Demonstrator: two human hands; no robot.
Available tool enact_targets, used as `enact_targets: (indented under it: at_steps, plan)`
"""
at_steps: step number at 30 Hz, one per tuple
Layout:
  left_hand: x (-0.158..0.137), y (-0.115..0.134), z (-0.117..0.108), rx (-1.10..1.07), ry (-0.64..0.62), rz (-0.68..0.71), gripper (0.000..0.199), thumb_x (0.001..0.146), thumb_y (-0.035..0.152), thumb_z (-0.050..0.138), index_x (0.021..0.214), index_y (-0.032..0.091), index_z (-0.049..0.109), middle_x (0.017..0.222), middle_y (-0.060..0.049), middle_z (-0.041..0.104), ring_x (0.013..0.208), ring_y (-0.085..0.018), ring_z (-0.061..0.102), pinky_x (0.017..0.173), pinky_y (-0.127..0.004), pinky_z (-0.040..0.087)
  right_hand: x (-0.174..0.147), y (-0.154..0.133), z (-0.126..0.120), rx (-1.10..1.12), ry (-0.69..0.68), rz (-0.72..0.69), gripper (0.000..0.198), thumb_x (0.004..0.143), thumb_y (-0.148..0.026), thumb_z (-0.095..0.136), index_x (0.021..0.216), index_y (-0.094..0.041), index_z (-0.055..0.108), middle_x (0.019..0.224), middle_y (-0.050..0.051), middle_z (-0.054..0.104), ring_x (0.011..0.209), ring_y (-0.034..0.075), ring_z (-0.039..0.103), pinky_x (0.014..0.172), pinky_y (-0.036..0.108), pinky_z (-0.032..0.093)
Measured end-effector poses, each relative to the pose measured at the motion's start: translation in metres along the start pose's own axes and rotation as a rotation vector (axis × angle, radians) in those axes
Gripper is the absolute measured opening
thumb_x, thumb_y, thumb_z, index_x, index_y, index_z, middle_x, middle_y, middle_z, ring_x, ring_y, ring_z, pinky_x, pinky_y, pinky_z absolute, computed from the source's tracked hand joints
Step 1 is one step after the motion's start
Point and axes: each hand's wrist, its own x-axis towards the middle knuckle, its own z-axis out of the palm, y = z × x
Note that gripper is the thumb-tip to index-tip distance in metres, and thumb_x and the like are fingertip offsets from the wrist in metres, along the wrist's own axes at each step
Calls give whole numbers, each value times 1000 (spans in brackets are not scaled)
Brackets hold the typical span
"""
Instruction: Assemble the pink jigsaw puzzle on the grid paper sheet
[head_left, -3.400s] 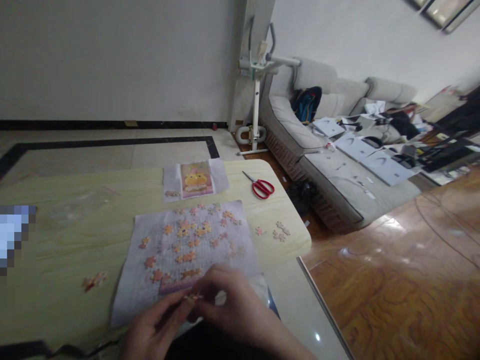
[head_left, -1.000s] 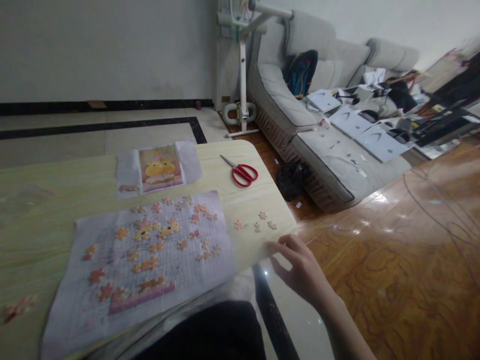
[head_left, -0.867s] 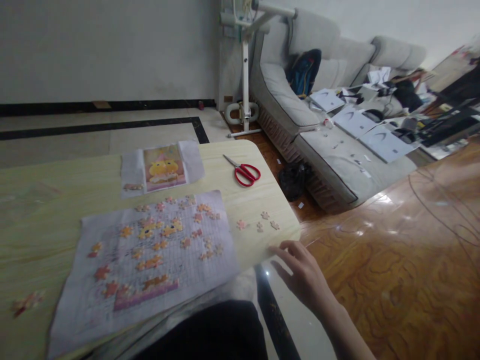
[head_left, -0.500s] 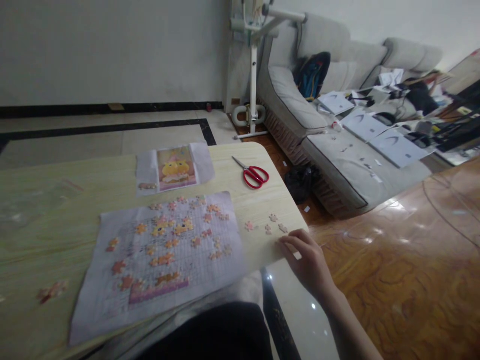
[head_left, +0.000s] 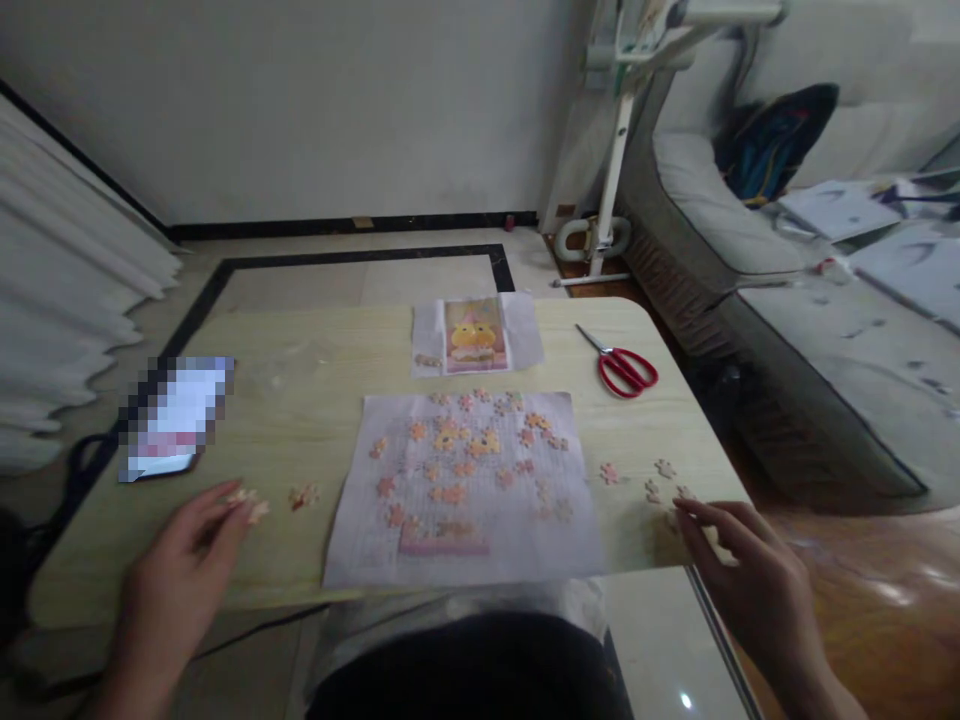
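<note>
On the left of the table, my left hand [head_left: 180, 570] is closed, its thumb and fingers pinching a pale jigsaw piece [head_left: 251, 506]. A small clump of joined pieces [head_left: 304, 496] lies just right of it. At the right edge, the fingertips of my right hand [head_left: 761, 570] are pressed together on what looks like a small jigsaw piece [head_left: 670, 519], mostly covered. Loose pieces [head_left: 665, 468] lie by those fingertips, and a pink piece [head_left: 609, 473] sits further left. Between my hands, a white sheet [head_left: 540, 550] bears a partly joined puzzle [head_left: 450, 493] and scattered pieces.
Behind the sheet lies a picture of yellow characters [head_left: 474, 335] on paper. Red-handled scissors [head_left: 626, 372] rest at the back right. A phone [head_left: 180, 415] and a clear plastic bag [head_left: 289, 365] are at the left. A grey sofa [head_left: 825, 330] stands beyond the table's right side.
The view has swung left, bringing my left hand with a jigsaw piece and the phone into sight. My right hand stays at the table's right edge beside the loose pieces.
</note>
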Motion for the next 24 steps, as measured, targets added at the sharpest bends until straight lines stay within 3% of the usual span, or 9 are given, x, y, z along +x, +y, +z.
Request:
enact_targets:
  at_steps: [4,13,24]
  plan:
    - [-5,1,2,-144,-71,-47,52,72,57,61,110,21,63,95,-6,73,91,-28,70,84,-39,55,4,-14,7,41,-8,-19,16,91,-33,62,94,-21,72,90,5,68,70,16,63,56,26,51]
    - [-4,-6,13,-302,-195,78,48,75,51,67,111,21,64,89,-5,72,78,-21,68,72,-30,57,18,-45,23,98,-72,-84,14,91,-29,60,95,-22,71,89,5,67,70,16,61,54,24,52]
    - [-1,14,8,-347,-172,83,43,80,44,61,113,16,65,93,-7,74,81,-21,71,74,-31,58,28,-56,30,55,-68,-200,23,91,-40,58,93,-21,71,89,8,69,62,16,61,47,26,52]
